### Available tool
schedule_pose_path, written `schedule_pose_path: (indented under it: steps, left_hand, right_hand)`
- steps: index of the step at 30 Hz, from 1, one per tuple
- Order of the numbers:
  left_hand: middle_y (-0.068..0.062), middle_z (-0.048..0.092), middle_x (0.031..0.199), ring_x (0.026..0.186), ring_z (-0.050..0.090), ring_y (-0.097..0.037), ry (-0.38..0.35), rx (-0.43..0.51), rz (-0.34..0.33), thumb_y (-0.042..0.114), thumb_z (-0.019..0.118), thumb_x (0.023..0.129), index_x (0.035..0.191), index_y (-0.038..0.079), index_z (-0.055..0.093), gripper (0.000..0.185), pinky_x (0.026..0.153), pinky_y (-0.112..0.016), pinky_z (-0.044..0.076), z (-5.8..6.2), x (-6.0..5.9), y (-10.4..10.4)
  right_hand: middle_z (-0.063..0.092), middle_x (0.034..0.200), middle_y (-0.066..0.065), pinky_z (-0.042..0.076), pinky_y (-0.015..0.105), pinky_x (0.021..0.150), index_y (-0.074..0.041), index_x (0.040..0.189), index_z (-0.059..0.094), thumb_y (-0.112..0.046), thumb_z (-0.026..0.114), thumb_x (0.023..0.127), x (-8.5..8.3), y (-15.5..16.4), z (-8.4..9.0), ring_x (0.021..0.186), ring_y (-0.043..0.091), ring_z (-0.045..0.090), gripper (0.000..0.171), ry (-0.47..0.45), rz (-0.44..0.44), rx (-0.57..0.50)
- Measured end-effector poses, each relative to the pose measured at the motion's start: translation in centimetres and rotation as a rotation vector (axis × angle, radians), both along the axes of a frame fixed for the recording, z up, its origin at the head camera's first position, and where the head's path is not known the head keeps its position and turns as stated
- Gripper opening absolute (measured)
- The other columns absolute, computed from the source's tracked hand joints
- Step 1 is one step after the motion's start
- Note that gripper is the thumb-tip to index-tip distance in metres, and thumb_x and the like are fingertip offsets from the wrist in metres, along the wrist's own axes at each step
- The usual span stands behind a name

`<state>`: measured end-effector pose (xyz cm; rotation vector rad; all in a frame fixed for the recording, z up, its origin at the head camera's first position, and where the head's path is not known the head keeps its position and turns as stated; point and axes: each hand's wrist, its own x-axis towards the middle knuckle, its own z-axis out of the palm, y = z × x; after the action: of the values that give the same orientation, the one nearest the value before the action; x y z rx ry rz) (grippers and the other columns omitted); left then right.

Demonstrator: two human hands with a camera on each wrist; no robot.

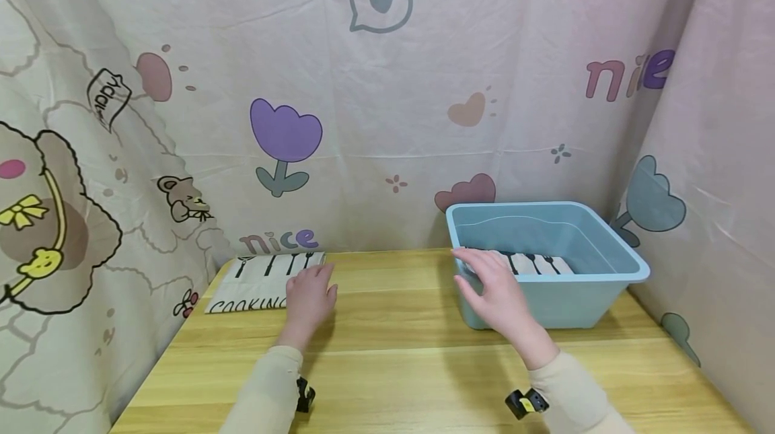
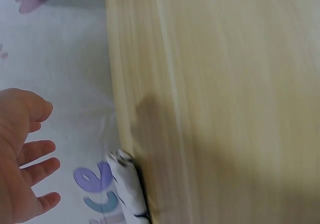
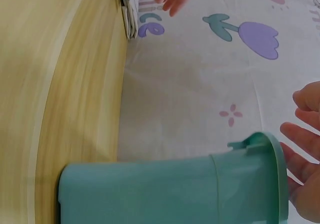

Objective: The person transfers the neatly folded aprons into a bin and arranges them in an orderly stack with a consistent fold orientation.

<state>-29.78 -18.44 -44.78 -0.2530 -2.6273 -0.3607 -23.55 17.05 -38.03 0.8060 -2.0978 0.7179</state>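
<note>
A folded white cloth (image 1: pixel 248 286) with dark cutlery prints and the word "COOKING" lies flat at the table's back left. My left hand (image 1: pixel 307 305) hovers at its right edge, fingers loosely bent and nothing in them. In the left wrist view the cloth (image 2: pixel 129 191) shows as a thick folded edge beside that hand (image 2: pixel 17 159). My right hand (image 1: pixel 495 293) is at the near left corner of a light blue plastic bin (image 1: pixel 557 303), fingers apart, close to its rim in the right wrist view. Inside the bin lies another white cloth (image 1: pixel 535 264) with similar prints, partly hidden by the front wall.
The wooden table (image 1: pixel 387 367) extends between and in front of the hands. A printed curtain (image 1: pixel 375 84) hangs behind the table and along both sides, close to the bin's right side. A small black device (image 1: pixel 527 404) is strapped at each wrist.
</note>
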Motion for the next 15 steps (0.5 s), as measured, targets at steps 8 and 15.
schedule_pose_path:
  steps: [8,15]
  left_hand:
    - [-0.022,0.059,0.130,0.118,0.051,-0.045,-0.071,0.058,0.049,0.020,0.068,0.091,0.134,0.004,0.059,0.047,0.095,-0.063,0.035,-0.8,-0.3,-2.8]
    - [-0.024,0.055,0.134,0.121,0.048,-0.046,-0.145,0.087,0.094,0.022,0.066,0.093,0.137,0.002,0.055,0.050,0.096,-0.066,0.033,-2.0,-0.4,-4.8]
  right_hand:
    - [0.064,0.126,0.013,0.041,0.050,0.100,-0.001,0.125,0.064,-0.004,0.075,0.084,0.1,-1.6,0.1,0.117,0.034,0.057,0.043,-0.018,0.024,-0.007]
    - [0.064,0.127,0.010,0.041,0.046,0.102,-0.003,0.128,0.063,-0.006,0.075,0.084,0.3,-3.3,-0.3,0.117,0.030,0.057,0.045,-0.042,0.052,-0.029]
